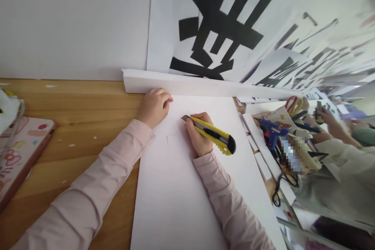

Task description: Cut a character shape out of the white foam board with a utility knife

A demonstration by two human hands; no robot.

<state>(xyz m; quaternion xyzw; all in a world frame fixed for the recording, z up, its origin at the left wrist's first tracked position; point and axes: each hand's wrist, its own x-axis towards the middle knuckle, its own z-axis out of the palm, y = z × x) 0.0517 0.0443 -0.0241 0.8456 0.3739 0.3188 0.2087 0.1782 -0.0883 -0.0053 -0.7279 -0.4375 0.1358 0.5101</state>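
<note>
Right hand [201, 136] grips a yellow cutter [216, 133] over white board [178, 207].
Left hand [155, 108] curls beside a white strip [202, 86]; I can't tell its grip. Blue glue gun [272, 133], scissors [291, 105] nearby; wooden table [76, 115] below.

Tbl [84, 125]: wht sheet [175, 207], pnk case [25, 156].

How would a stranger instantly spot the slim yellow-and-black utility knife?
Find the large white sheet on the light-brown wooden table. There, the person's right hand grips the slim yellow-and-black utility knife. Unlike the blue plastic glue gun to the right, it shows a grey metal blade.
</note>
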